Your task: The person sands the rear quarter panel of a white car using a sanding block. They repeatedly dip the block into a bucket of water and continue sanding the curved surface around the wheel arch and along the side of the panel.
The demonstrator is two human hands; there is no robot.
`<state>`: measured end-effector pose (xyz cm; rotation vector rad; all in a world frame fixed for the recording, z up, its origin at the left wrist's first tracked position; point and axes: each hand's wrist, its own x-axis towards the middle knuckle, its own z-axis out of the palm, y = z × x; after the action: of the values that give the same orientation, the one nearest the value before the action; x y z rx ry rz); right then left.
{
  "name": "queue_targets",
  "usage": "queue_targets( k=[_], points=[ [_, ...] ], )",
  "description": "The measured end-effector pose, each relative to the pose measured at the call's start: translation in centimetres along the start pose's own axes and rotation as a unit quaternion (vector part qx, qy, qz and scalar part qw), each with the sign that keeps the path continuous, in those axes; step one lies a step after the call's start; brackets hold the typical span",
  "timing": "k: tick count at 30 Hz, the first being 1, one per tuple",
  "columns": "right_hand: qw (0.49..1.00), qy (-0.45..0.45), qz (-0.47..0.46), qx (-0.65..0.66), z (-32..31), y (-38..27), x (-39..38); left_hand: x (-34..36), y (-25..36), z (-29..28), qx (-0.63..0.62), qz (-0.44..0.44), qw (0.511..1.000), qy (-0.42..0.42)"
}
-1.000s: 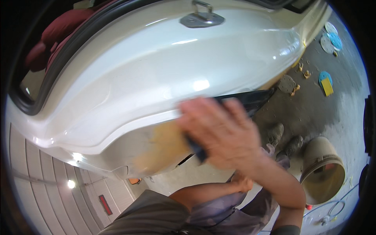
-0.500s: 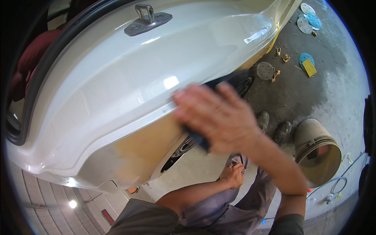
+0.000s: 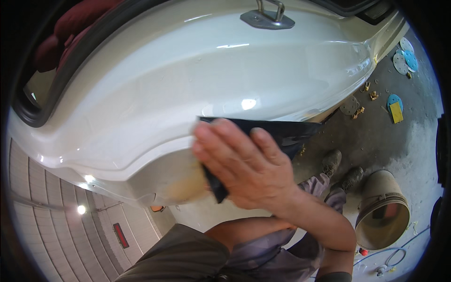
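My right hand (image 3: 246,164) lies flat with fingers stretched over a thin black sheet (image 3: 293,134), which looks like sandpaper. The sheet sticks out past the hand on both sides, at the lower edge of a white car body (image 3: 155,108). Whether it touches the paint there cannot be told. Below, a tan and grey sanded patch (image 3: 188,185) shows on the panel, partly covered by my hand. My left forearm (image 3: 253,230) crosses over my thigh, and its hand is hidden behind my right forearm.
A metal striker loop (image 3: 270,19) is bolted to the car's sill. On the floor stands a tilted-looking bucket (image 3: 383,211) with liquid, near a blue hose (image 3: 399,254). Round sanding discs (image 3: 410,60), a yellow pad (image 3: 396,113) and torn tape scraps (image 3: 359,112) lie farther off.
The view has shifted, so car and floor things sit elsewhere in the picture. My right hand still spans the black sheet, now less blurred. My left hand, seen closed on my leg before, is now covered.
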<state>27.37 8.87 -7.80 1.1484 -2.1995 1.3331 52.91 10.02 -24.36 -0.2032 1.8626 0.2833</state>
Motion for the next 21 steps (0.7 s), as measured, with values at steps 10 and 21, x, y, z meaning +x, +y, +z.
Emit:
queue_targets(
  k=[10,21],
  points=[
    [0.997,0.008,-0.03,-0.067,-0.3,-1.8,3.9,0.8,-1.9,2.1,-0.011,-0.001,1.0,0.029],
    [0.955,0.134,0.227,0.133,0.7,17.6,-10.2,-0.9,-4.0,1.4,-0.024,0.051,0.994,0.095]
  ],
)
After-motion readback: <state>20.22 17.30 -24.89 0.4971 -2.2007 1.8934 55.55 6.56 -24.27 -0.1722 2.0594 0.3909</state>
